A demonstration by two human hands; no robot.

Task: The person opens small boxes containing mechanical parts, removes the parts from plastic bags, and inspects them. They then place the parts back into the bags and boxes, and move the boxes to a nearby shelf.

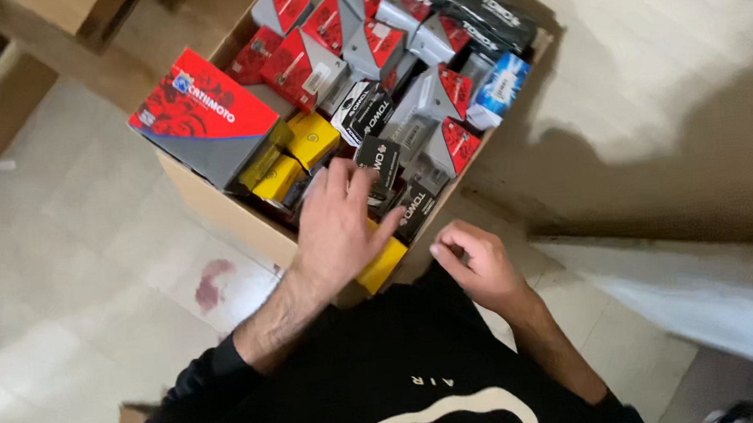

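Nearest the camera, a black shirt point(394, 394) with a pale curved mark is seen, from which both forearms extend. The right hand point(478, 261) is held just off the near corner of the cardboard box point(220, 213), its fingers point(446, 249) curled loosely inward with nothing visibly gripped between them. The left hand point(336, 224) is laid inside the near end of the box, its fingers point(356, 175) spread open and resting on the small black cartons point(403, 204); no carton is seen to be clasped. A yellow carton point(383, 264) is partly covered beneath the left palm at the box's near edge. Just beyond the left hand, more yellow cartons point(297, 155) are packed beside a large red and grey box point(202, 118) that lies tilted over the left rim. Farther in, the middle and far end are filled with grey and red cartons point(360, 43), set at mixed angles, with one blue and white carton point(498, 89) at the right wall and long black cartons point(467, 5) at the far corner. The cardboard box is stood on a pale tiled floor point(75, 231), where a reddish stain point(211, 283) is visible near its left side.
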